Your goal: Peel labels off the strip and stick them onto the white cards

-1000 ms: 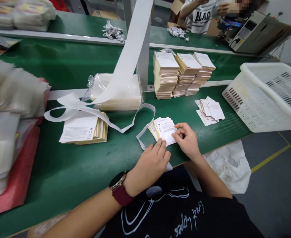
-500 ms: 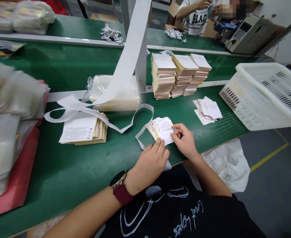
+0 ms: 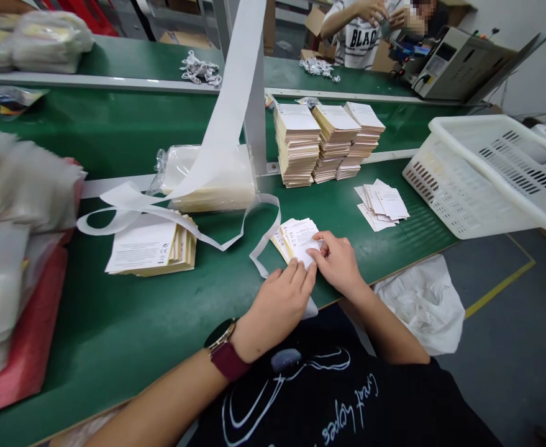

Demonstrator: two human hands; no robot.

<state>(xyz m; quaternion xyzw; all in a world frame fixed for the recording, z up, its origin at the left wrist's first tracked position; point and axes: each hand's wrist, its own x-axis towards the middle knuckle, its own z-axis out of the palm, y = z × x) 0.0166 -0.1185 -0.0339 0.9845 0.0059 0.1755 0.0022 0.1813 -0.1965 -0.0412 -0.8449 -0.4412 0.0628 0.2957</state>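
Note:
A small fanned pile of white printed cards (image 3: 295, 238) lies on the green belt (image 3: 161, 310) near its front edge. My left hand (image 3: 277, 307), fingers flat and together, presses on the near end of the pile and on a white paper strip (image 3: 217, 133) that loops across the belt. My right hand (image 3: 340, 264) is curled, its thumb and fingers pinching the right edge of the top card. A watch with a dark red strap is on my left wrist.
Three tall card stacks (image 3: 326, 143) stand behind. A loose card pile (image 3: 382, 203) lies to the right, a white basket (image 3: 491, 174) beyond it. A wrapped bundle (image 3: 207, 180) and larger cards (image 3: 149, 245) sit left, bagged goods (image 3: 16, 205) far left. Another person stands at a machine (image 3: 459, 62).
My right hand has slid a little left over the card pile, closing toward my left hand. The view has shifted slightly; the rest stays put.

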